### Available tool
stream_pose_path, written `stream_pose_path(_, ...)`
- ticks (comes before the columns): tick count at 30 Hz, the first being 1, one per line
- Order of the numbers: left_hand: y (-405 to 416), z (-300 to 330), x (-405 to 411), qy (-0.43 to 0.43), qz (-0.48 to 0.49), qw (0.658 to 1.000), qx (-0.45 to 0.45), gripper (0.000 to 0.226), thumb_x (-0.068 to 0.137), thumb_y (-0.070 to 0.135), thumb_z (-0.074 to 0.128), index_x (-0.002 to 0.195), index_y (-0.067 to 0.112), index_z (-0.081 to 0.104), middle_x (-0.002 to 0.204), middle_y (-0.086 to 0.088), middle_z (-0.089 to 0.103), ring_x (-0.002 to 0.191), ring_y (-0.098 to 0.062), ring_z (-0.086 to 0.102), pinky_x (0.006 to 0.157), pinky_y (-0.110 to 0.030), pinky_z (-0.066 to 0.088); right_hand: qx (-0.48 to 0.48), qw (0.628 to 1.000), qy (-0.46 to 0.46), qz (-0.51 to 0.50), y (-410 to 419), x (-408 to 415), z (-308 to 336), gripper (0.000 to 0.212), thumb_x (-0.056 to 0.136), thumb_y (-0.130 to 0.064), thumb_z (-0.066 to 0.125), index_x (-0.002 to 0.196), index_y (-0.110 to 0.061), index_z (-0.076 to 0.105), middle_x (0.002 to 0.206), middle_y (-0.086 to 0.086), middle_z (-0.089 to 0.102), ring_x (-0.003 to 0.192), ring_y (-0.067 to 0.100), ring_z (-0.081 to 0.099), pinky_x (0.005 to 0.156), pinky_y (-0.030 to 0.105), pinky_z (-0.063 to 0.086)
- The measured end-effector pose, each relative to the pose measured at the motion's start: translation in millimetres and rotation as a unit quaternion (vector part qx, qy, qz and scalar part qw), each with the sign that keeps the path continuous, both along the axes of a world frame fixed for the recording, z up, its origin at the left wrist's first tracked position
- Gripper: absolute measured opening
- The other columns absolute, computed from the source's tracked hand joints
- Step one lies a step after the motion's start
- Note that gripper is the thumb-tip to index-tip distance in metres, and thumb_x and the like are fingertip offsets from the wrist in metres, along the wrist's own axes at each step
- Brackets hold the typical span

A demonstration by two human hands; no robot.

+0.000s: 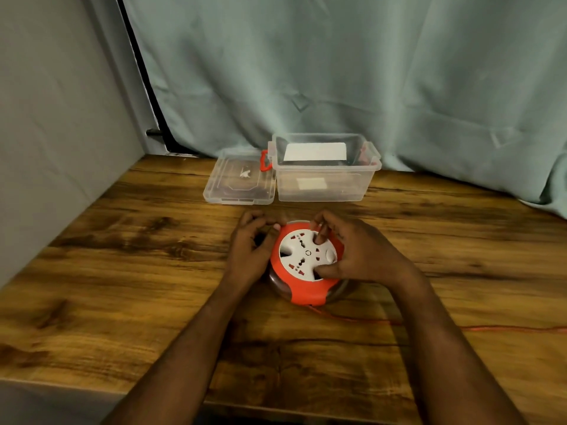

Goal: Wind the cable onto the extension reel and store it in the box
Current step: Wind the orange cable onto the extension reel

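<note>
A round extension reel (302,257) with an orange frame and a white socket face lies flat on the wooden table (122,271). My left hand (250,250) grips its left rim. Over its right side rests my right hand (359,251), with fingertips pressed into recesses of the white face. A thin orange cable (429,326) leaves the reel's near edge and trails across the table to the right edge of view. Behind the reel stands the clear plastic box (325,185), open, with orange latches.
The box's clear lid (239,182) lies flat on the table just left of the box. A grey wall runs along the left side and a pale green curtain (368,72) hangs behind the table. The table's front edge is close to me.
</note>
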State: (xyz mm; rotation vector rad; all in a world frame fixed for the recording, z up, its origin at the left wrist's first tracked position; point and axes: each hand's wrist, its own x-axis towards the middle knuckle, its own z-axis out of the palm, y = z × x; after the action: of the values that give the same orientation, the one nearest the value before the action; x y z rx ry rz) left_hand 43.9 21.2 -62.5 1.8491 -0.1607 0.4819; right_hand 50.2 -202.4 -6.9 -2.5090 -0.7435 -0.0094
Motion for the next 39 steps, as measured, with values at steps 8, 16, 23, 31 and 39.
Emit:
stream_pose_path(8,3.0,1.1,-0.7,0.030,0.037,0.999,0.020,0.020,0.098,0.023,0.061,0.113,0.021,0.073,0.117,0.002,0.056,0.102,-0.007,0.060,0.083,-0.020,0.053,-0.071,0.990,-0.110,-0.045,21.3,-8.7,-5.2,0.052,0.057,-0.072,0.076,0.081,-0.031,0.053,0.083,-0.017,0.060,0.077,0.007,0.053,0.058,0.018,0.031)
stream_pose_path(16,2.5,2.7,-1.4,0.046,0.018,0.999,0.005,0.035,0.096,0.029,0.063,0.131,0.028,0.063,0.128,0.007,0.050,0.117,-0.009,0.056,0.097,-0.029,0.053,-0.051,0.979,-0.104,-0.165,36.9,-13.0,-5.9,0.058,0.067,-0.075,0.075,0.056,-0.030,0.041,0.088,-0.006,0.074,0.082,0.014,0.065,0.070,0.030,0.046)
stream_pose_path(23,1.0,0.4,-0.4,0.028,-0.002,1.000,0.014,0.026,0.098,0.022,0.062,0.122,0.021,0.071,0.122,0.006,0.056,0.113,-0.001,0.058,0.087,-0.010,0.051,0.018,0.985,-0.126,-0.121,37.0,-8.9,-11.7,0.023,0.080,-0.049,0.077,0.078,-0.032,0.062,0.073,-0.012,0.068,0.073,0.008,0.063,0.067,0.026,0.046)
stream_pose_path(31,3.7,-3.4,1.0,0.016,-0.012,0.999,0.024,0.027,0.099,0.026,0.059,0.124,0.022,0.069,0.124,0.008,0.064,0.115,-0.002,0.059,0.095,-0.024,0.052,0.021,0.999,0.019,0.016,-5.1,4.6,0.0,0.072,0.070,-0.032,0.086,0.134,-0.042,0.053,0.119,-0.024,0.066,0.082,-0.007,0.060,0.062,0.019,0.045)
stream_pose_path(39,2.9,-3.8,2.2,0.017,-0.009,1.000,0.012,0.028,0.099,0.026,0.060,0.124,0.019,0.069,0.127,0.006,0.062,0.116,-0.005,0.059,0.095,-0.026,0.053,-0.005,1.000,-0.008,-0.013,-3.7,1.6,1.1,0.079,0.065,-0.051,0.090,0.131,-0.047,0.045,0.112,-0.024,0.066,0.100,0.005,0.063,0.072,0.028,0.056)
